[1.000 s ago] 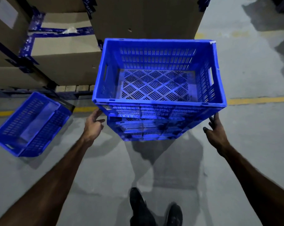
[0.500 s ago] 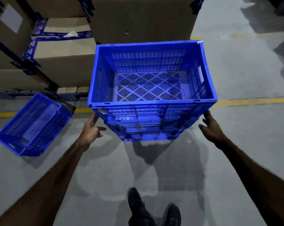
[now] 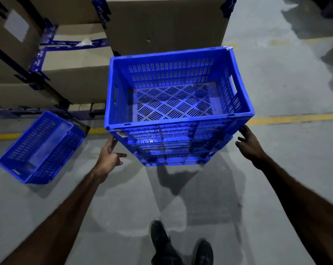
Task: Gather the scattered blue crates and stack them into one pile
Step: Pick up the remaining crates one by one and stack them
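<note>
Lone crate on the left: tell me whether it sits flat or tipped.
Tipped. The lone crate lies apart from the stack, its open top turned sideways toward the camera, far edge propped against the pallet.

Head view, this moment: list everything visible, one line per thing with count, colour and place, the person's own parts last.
stack of crates: one pile, exact count unclear, blue, centre, on the floor.
loose crate: one, blue, tilted, lower left by the pallet.
cardboard boxes: several, brown with blue tape, top left and centre.
floor line: one, yellow, running across behind the stack.
floor: grey concrete.
left hand: open, at the stack's lower left corner.
right hand: open, at its right corner.
shoes: two, black, bottom centre.
</note>
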A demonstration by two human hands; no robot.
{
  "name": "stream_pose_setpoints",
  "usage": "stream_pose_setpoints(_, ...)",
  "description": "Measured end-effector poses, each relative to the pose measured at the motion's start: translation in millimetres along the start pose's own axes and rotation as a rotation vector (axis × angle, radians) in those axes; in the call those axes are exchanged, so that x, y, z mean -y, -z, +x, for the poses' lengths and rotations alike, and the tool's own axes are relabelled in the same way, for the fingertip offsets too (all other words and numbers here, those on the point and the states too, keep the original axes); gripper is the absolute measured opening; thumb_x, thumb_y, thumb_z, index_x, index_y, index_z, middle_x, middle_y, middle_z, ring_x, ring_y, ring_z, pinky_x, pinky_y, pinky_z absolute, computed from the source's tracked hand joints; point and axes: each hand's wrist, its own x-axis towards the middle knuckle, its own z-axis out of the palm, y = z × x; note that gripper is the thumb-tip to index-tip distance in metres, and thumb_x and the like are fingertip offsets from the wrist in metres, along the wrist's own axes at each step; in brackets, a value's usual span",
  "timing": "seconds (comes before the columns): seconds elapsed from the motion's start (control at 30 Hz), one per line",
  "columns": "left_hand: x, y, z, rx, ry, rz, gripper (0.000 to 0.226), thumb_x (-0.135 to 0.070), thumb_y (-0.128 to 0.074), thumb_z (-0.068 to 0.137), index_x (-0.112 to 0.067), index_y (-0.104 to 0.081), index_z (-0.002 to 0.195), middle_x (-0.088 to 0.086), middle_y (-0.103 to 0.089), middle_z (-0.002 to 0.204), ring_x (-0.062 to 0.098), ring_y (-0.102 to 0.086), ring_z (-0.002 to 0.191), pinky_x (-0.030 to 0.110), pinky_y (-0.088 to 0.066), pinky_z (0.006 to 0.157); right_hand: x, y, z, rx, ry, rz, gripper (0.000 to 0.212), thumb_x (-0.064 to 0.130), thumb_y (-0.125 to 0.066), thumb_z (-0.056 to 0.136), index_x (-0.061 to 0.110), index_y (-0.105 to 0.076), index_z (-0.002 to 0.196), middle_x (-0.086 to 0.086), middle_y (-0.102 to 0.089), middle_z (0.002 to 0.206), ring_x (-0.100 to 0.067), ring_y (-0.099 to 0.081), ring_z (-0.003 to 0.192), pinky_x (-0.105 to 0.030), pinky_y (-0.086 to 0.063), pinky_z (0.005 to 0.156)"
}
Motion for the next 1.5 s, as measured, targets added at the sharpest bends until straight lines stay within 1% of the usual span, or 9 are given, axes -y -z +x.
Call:
stream_pose_setpoints(0.13,-1,5,6,0.002,0.003,0.025,0.106,0.029,-0.043,0.078,-0.037,-0.028,0.16,-0.014,-0.035,0.163,0.027,-0.072,0.101,0.045,-0.053,0.077,-3,1,-5,0.0,-0.017,-0.014,0.076,-0.015,-0.044,0.083,0.017,-0.039,0.152,0.002,-0.05,0.151,-0.008,-0.045,0.135,-0.046,-0.041,0.116)
stream_pose_setpoints(0.37,-5,6,9,0.01,-0.001,0.041,0.108,0.028,-0.045,0.077,-0.037,-0.025,0.161,-0.016,-0.035,0.162,0.026,-0.072,0.102,0.045,-0.054,0.076,7,-4,-12,0.033,-0.034,-0.031,0.078,-0.012,-0.045,0.085,0.024,-0.033,0.153,-0.001,-0.043,0.158,-0.02,-0.043,0.14,-0.038,-0.038,0.115)
stream_pose_setpoints(0.5,-5,2,8,0.016,0.009,0.042,0.108,0.028,-0.045,0.077,-0.036,-0.024,0.161,-0.017,-0.033,0.162,0.026,-0.071,0.104,0.046,-0.055,0.079,7,-5,-9,0.044,-0.034,-0.047,0.078,-0.01,-0.045,0.085,0.026,-0.031,0.153,0.0,-0.044,0.156,-0.018,-0.045,0.133,-0.039,-0.038,0.114)
stream_pose_setpoints(0.63,-5,2,9,0.019,0.025,0.046,0.102,0.024,-0.043,0.08,-0.036,-0.024,0.161,-0.016,-0.03,0.164,0.025,-0.07,0.107,0.051,-0.056,0.087,8,-9,-13,0.011,-0.036,-0.007,0.081,-0.015,-0.043,0.08,0.022,-0.033,0.152,0.002,-0.043,0.156,-0.009,-0.042,0.129,-0.047,-0.038,0.117)
stream_pose_setpoints(0.83,-11,6,11,0.028,0.044,0.053,0.1,0.023,-0.042,0.083,-0.037,-0.025,0.161,-0.017,-0.03,0.164,0.027,-0.067,0.112,0.044,-0.053,0.083,8,-13,-16,-0.009,-0.045,0.012,0.079,-0.014,-0.044,0.082,0.023,-0.034,0.151,0.007,-0.044,0.151,-0.007,-0.043,0.129,-0.048,-0.038,0.117)
stream_pose_setpoints(1.1,-9,-2,9,0.033,0.038,0.007,0.097,0.022,-0.041,0.085,-0.039,-0.026,0.159,-0.022,-0.033,0.16,0.025,-0.068,0.112,0.043,-0.054,0.084,10,-14,-16,-0.048,-0.033,0.01,0.078,-0.013,-0.043,0.083,0.021,-0.032,0.153,0.001,-0.043,0.157,-0.008,-0.043,0.127,-0.045,-0.039,0.116)
stream_pose_setpoints(1.27,-6,2,15,0.02,0.064,0.009,0.098,0.022,-0.041,0.084,-0.038,-0.025,0.16,-0.019,-0.031,0.164,0.023,-0.067,0.112,0.041,-0.054,0.083,14,-19,-25,-0.077,-0.028,0.03,0.073,-0.012,-0.042,0.086,0.019,-0.033,0.151,0.006,-0.045,0.149,-0.01,-0.044,0.123,-0.031,-0.04,0.105)
stream_pose_setpoints(1.4,-6,0,14,0.026,0.051,0.027,0.104,0.023,-0.042,0.083,-0.044,-0.02,0.16,-0.02,-0.027,0.164,0.025,-0.067,0.114,0.047,-0.055,0.092,6,-12,-21,-0.051,-0.028,-0.023,0.079,-0.012,-0.042,0.085,0.023,-0.029,0.155,0.004,-0.04,0.159,-0.018,-0.045,0.137,-0.034,-0.041,0.106)
stream_pose_setpoints(1.5,-5,-2,12,0.021,0.037,0.027,0.105,0.023,-0.042,0.083,-0.044,-0.019,0.16,-0.019,-0.026,0.165,0.026,-0.067,0.114,0.044,-0.055,0.087,2,-8,-19,-0.019,-0.026,-0.061,0.083,-0.013,-0.044,0.085,0.023,-0.024,0.158,-0.001,-0.037,0.162,-0.025,-0.039,0.146,-0.04,-0.04,0.113)
